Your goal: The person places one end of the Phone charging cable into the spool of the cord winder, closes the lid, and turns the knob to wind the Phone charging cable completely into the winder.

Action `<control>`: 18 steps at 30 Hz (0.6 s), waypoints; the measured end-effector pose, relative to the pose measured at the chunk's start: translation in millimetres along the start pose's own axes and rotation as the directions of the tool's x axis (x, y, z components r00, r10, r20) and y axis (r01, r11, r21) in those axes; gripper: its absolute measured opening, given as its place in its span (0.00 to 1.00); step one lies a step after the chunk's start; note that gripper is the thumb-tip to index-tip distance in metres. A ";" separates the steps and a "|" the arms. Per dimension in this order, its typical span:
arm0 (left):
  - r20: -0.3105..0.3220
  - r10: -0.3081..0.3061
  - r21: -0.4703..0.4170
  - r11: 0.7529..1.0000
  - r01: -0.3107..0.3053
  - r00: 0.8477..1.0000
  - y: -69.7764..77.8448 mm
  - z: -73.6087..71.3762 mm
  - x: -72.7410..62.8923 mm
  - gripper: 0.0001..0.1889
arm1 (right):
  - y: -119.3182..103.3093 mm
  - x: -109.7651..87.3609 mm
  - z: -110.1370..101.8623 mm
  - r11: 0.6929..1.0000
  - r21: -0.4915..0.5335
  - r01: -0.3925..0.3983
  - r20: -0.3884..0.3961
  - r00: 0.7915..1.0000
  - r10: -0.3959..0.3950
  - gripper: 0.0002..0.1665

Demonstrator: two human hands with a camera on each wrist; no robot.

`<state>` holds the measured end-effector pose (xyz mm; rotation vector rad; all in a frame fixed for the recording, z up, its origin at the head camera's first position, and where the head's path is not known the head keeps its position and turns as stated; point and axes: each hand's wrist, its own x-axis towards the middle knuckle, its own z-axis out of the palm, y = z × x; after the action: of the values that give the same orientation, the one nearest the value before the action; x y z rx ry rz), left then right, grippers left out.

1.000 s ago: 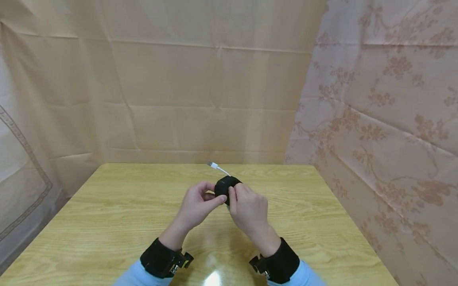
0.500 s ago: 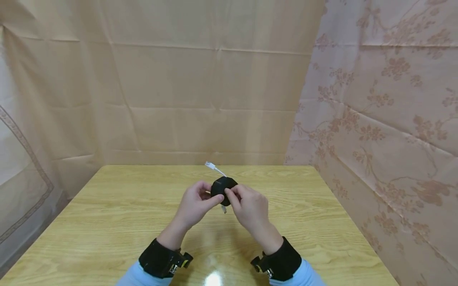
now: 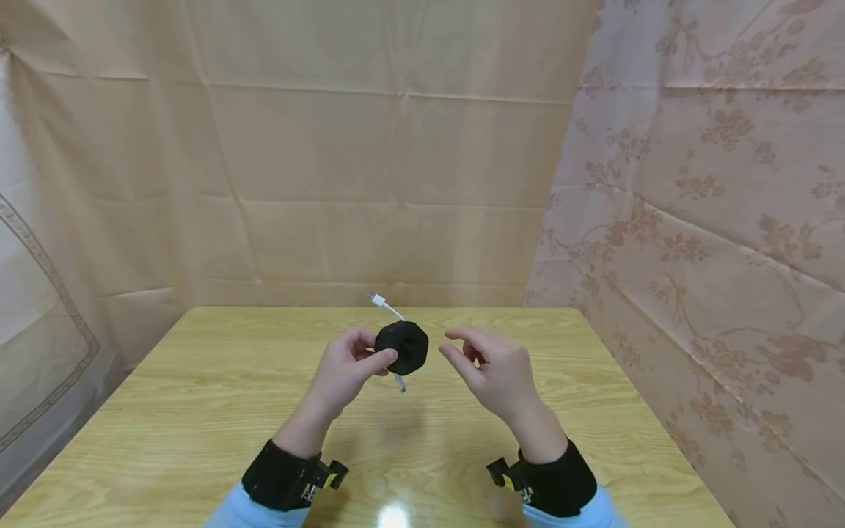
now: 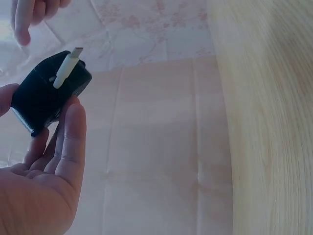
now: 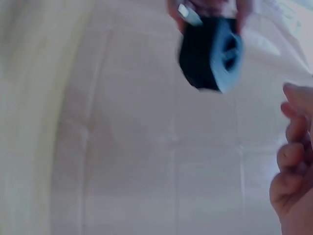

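Observation:
My left hand [image 3: 343, 374] pinches a black many-sided cable reel [image 3: 411, 348] by its left side, thumb on the face and fingers behind. A white USB plug [image 3: 378, 300] on a short cable sticks out at the reel's top. From the bottom pokes a second, smaller white plug [image 3: 400, 383], seen close up in the left wrist view as a slim connector [image 4: 66, 68]. To the right of the reel, apart from it, my right hand [image 3: 498, 370] hovers with thumb and forefinger spread and nothing between them. The right wrist view shows a round hollow [image 5: 230, 54] in the reel's face.
Both hands are above a light wood-grain table [image 3: 218, 411]. A beige cloth [image 3: 317, 147] hangs behind it, and a pink floral cloth [image 3: 713, 220] hangs along the right side.
My right hand has let go of the reel and moved away to the right. My left hand has shifted slightly left with the reel, whose face now shows more fully.

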<state>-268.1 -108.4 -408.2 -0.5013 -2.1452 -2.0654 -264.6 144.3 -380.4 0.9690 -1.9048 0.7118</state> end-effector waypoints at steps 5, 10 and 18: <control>0.030 -0.035 -0.037 0.999 0.036 0.999 0.0 -0.5 0.1 0.13 | 5.0 3.6 -21.1 0.993 -0.019 0.114 0.032 0.993 -0.114 0.14; 0.076 -0.045 -0.047 0.998 0.049 0.996 -3.1 -0.6 1.4 0.13 | 8.2 4.2 -32.1 0.972 -0.089 0.217 0.084 0.974 -0.210 0.10; 0.138 -0.071 -0.011 0.997 0.073 0.988 -8.8 -0.3 4.4 0.13 | 10.1 1.9 -27.7 0.944 -0.129 0.304 0.152 0.947 -0.284 0.05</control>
<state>-275.1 -108.1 -415.2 -0.5926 -2.2554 -2.1469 -261.7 170.3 -366.8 1.1950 -1.8409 0.3301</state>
